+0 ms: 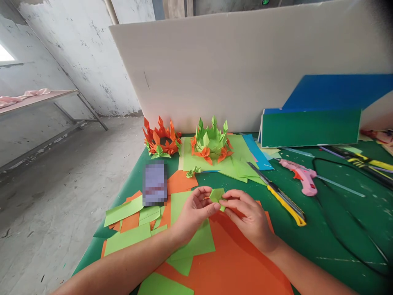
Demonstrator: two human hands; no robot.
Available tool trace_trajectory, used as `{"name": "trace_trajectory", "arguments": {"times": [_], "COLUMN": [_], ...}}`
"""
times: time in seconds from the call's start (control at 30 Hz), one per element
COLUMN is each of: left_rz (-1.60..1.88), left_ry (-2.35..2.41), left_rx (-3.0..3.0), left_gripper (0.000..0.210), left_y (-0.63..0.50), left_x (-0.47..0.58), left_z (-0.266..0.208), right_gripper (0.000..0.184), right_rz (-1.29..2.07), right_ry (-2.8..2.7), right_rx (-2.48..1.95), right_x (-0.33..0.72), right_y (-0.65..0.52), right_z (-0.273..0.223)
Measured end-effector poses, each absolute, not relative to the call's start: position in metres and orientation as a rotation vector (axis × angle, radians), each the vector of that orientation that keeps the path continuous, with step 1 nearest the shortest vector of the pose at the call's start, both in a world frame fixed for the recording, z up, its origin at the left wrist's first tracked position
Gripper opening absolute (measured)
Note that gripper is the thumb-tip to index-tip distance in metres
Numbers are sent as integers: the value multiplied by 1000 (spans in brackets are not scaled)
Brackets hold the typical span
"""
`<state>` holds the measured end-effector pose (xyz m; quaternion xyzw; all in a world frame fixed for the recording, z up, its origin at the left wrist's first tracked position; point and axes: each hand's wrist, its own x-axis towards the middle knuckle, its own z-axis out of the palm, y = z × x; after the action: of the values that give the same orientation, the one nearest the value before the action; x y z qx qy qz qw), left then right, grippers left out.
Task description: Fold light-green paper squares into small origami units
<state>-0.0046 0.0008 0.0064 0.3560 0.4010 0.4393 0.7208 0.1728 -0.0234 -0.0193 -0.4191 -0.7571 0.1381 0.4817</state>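
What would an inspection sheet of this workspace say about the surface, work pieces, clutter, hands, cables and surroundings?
Surface: green tabletop, white specks at right.
Job's things: folded green paper, held; orange crown and green crown behind.
Clutter: loose paper sheets, yellow box cutter (blade out), pink glue gun.
Hands: left hand and right hand hold the folded green paper.
Cables: black cable lies loose beside the pink glue gun.
Surroundings: white board behind, grey floor left.

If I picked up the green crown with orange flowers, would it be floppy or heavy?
The green crown would probably feel light, since it looks like folded paper. It likely holds its shape, because its points stand up. Its thin tips, and the orange flowers around its base, might crush if squeezed.
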Motion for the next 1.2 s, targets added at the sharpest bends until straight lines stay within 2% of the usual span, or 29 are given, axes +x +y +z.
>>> {"name": "trace_trajectory", "arguments": {"times": [0.27,0.57,0.77,1.2], "left_rz": [921,929,914,904], "left_ry": [847,919,904,906], "left_rx": [737,837,846,919], "left_gripper": [31,28,30,28], "left_y": [3,1,0,-3], "left_x": [-4,-3,-3,-3], "left_z": [5,5,6,8], "right_gripper": [18,7,12,15], "right_rz": [484,443,743,858], "right_ry": [-1832,-1792,-1609,-1490], "right_rx": [-1060,-1149,-1210,-1177], "right_x": [170,168,166,165], "right_y": [-23,-23,-23,-24], "right_z": [-19,-14,-11,-12]}}
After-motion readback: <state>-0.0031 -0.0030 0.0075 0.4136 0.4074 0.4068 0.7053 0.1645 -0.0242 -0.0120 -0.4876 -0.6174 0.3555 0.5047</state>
